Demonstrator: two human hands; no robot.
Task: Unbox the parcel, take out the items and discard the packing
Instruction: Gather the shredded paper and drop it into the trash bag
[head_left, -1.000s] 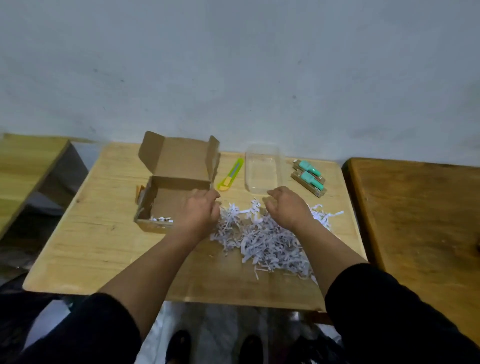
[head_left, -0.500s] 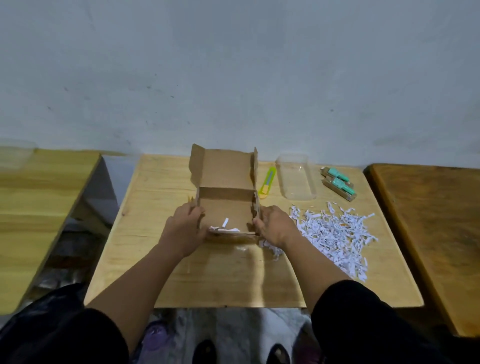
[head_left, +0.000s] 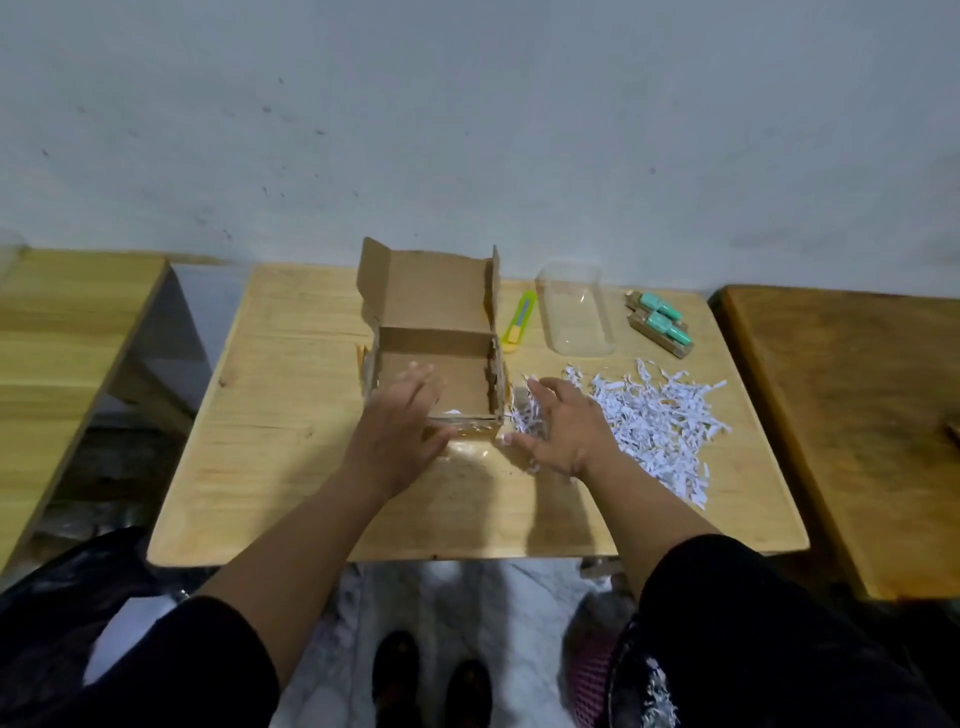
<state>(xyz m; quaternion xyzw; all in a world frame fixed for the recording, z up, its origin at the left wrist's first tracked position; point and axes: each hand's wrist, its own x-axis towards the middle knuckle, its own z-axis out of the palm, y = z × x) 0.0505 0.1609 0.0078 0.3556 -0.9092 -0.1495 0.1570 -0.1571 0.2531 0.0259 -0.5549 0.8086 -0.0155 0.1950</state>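
An open cardboard box (head_left: 441, 322) stands in the middle of the light wooden table (head_left: 291, 426), its lid flap upright at the back. Only a few white shreds lie at its front inside. My left hand (head_left: 400, 431) hovers over the box's front left corner, fingers spread, holding nothing. My right hand (head_left: 561, 431) is just right of the box, fingers apart, over the edge of a pile of white shredded paper (head_left: 654, 421). Two teal items on cardboard backings (head_left: 660, 322) lie at the back right.
A yellow-green utility knife (head_left: 519, 322) and a clear plastic container (head_left: 574, 312) lie behind the shreds. Wooden tables stand to the left (head_left: 62, 332) and right (head_left: 852, 405). A black bag (head_left: 57, 587) sits at the lower left, and my shoes show under the table.
Both hands left the shred pile and gripped the box's front corners half a second ago. Now they have let go and opened. The view has shifted left.
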